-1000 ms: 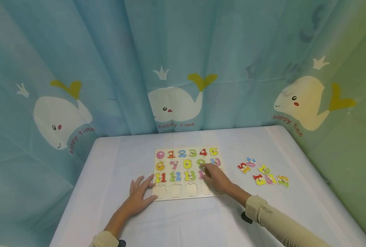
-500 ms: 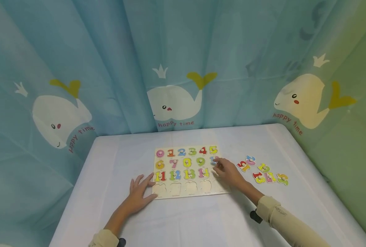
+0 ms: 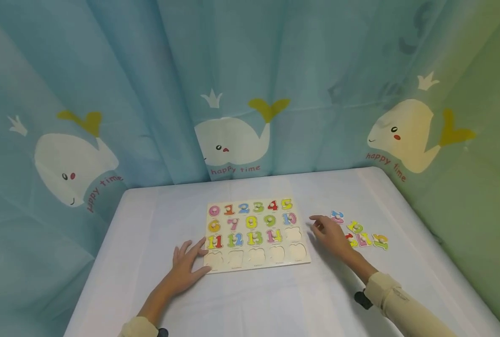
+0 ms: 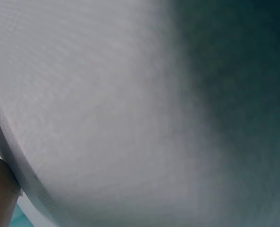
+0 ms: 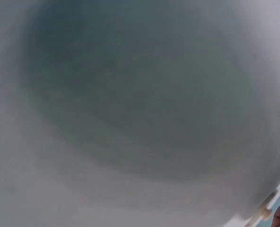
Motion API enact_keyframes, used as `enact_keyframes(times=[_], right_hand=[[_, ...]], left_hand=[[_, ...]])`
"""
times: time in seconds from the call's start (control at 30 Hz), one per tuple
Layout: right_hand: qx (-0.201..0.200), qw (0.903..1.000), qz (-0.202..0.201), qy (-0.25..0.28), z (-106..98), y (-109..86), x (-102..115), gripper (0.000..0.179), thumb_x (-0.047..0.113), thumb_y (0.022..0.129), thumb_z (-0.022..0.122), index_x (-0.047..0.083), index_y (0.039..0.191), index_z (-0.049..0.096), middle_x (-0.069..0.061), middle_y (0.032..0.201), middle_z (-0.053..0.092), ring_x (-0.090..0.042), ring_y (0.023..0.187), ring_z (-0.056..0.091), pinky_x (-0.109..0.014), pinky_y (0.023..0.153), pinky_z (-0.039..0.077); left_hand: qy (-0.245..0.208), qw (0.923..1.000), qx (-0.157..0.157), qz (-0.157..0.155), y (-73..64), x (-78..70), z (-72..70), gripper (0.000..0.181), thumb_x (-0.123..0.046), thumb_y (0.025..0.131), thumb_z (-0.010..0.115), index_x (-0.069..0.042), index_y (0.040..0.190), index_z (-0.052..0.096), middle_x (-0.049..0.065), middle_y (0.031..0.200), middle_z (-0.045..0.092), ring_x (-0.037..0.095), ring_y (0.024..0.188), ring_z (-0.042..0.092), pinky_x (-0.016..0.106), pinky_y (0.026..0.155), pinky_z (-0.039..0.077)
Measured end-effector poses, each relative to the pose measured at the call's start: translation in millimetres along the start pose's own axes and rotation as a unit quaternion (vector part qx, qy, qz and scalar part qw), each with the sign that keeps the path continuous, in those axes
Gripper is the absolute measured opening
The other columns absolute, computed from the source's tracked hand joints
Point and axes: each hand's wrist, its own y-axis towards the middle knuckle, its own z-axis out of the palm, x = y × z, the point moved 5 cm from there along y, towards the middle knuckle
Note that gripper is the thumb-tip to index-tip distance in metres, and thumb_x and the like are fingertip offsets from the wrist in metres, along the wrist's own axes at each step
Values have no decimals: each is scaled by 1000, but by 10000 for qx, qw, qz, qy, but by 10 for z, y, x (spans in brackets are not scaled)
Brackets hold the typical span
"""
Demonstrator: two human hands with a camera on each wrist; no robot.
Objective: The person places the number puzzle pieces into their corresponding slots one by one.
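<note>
A wooden number puzzle board (image 3: 256,267) lies on the white table. Its upper slots hold the colourful pegged numbers 0 to 14; the slot beside the 14 and the bottom row are bare recesses. Spread fingers of my left hand (image 3: 184,269) rest at the board's left edge. To the right of the board hovers my right hand (image 3: 330,236), fingers loosely bent, no piece visible in them. It is closest to the loose number pieces, such as the blue-and-pink one (image 3: 337,216) and the yellow-green one (image 3: 355,227). It partly covers a red-and-yellow piece (image 3: 351,239).
More loose pieces, a pink-and-yellow one (image 3: 363,240) and an orange-and-green one (image 3: 380,241), lie on the white tabletop (image 3: 250,304). A blue whale-print curtain (image 3: 149,93) hangs behind. Both wrist views are mostly blurred, with a bit of hand in a corner.
My right hand has left the board, passing from the 14 piece rightward to beside the loose pieces, hiding the red-and-orange one. My left hand keeps its place; the head view shifts slightly.
</note>
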Motion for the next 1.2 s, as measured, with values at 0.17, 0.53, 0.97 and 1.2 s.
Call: enact_keyframes(times=[0.17,0.53,0.97,1.2], right_hand=[[-359,9993,-51,-6,-95,-55,-92,27,4,86,64,-3,112,62,-5,86,60,-19,77,56,-34,65,48],[-805,9960,322,-192,-398,-159,-345,28,8,91,61,-6,115,59,-14,93,61,-26,82,57,-39,67,48],[-619,9943,844,-223,-543,-250,-508,29,4,93,54,-5,121,54,-19,101,58,-32,89,55,-48,79,49],[-576,9979,180,-229,-511,-162,-490,30,-2,88,61,-7,118,57,-17,97,62,-30,84,58,-43,70,48]], left_hand=[[-81,10000,-6,44,-6,7,-2,59,-36,81,71,-13,132,51,4,139,47,38,135,17,63,104,-6],[-103,9998,-113,151,-14,8,-17,58,-34,80,72,-12,131,52,5,136,50,38,134,19,65,103,-5],[-91,9998,-69,160,-9,-5,-22,61,-34,81,71,-10,133,50,5,130,55,39,134,18,64,103,-5],[-136,9998,-39,133,-14,-18,-12,61,-33,81,71,-10,133,50,6,131,54,40,135,18,64,104,-6]])
